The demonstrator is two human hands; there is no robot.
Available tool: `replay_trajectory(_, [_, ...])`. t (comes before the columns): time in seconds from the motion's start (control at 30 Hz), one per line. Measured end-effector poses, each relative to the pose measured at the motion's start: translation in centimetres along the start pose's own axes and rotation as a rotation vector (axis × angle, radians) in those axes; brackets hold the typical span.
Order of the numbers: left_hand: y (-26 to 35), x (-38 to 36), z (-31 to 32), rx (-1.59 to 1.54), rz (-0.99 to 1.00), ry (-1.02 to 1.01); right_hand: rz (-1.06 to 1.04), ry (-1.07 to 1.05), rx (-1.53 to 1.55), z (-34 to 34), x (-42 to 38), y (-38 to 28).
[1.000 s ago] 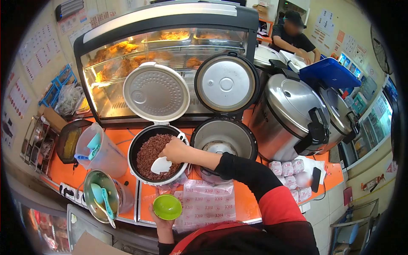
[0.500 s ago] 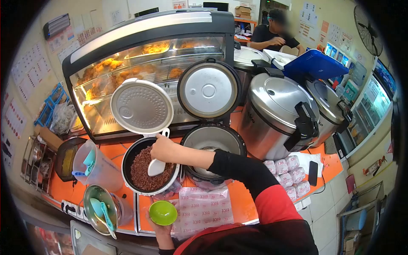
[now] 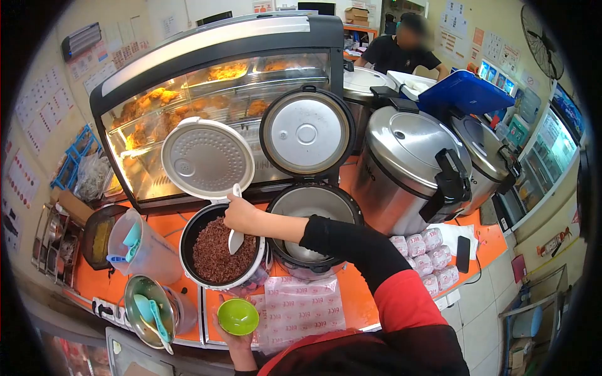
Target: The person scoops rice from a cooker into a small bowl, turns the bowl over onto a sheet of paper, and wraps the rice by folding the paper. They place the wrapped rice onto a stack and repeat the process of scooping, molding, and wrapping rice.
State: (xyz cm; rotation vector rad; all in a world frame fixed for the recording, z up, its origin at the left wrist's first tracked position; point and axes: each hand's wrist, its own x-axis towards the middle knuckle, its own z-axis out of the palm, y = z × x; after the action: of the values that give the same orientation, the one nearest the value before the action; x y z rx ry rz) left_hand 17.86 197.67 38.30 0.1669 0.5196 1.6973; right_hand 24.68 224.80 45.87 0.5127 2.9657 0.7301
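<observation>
My right hand (image 3: 243,214) is closed around a white rice paddle (image 3: 236,240), its blade at the right side of the reddish-brown rice (image 3: 216,254). The rice lies in an open rice cooker (image 3: 188,262) with its lid (image 3: 208,160) raised. My left hand (image 3: 233,341) holds a small green bowl (image 3: 239,316) from below, in front of the cooker; I see no rice in the bowl. Printed wrapping paper (image 3: 301,310) lies flat beside the bowl. To the right, a second open cooker (image 3: 313,207) is partly covered by my right forearm.
Wrapped rice packs (image 3: 423,254) and a phone (image 3: 463,254) lie at the right. Large steel cookers (image 3: 407,163) stand behind them. A food warmer (image 3: 213,69) lines the back; a clear pitcher (image 3: 150,254) and steel pot (image 3: 179,313) stand left. A person (image 3: 404,50) is behind the counter.
The paddle has turned in my right hand, so its blade now shows narrower and sits slightly higher over the rice. My left hand and the bowl have barely moved.
</observation>
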Motion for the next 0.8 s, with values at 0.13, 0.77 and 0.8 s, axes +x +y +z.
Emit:
replay_trajectory(0.13, [0.1,0.3,-0.8,0.042,0.017,0.014,-0.024,-0.158,-0.080,-2.9,-0.5,-0.9])
replay_trajectory(0.77, [0.2,0.1,-0.4,0.032,0.057,0.123,0.031,-0.157,-0.082,1.2,1.6,-0.8])
replay_trajectory(0.8, [0.2,0.0,0.2,0.023,0.052,0.104,0.044,-0.149,-0.080,1.1,1.6,-0.8])
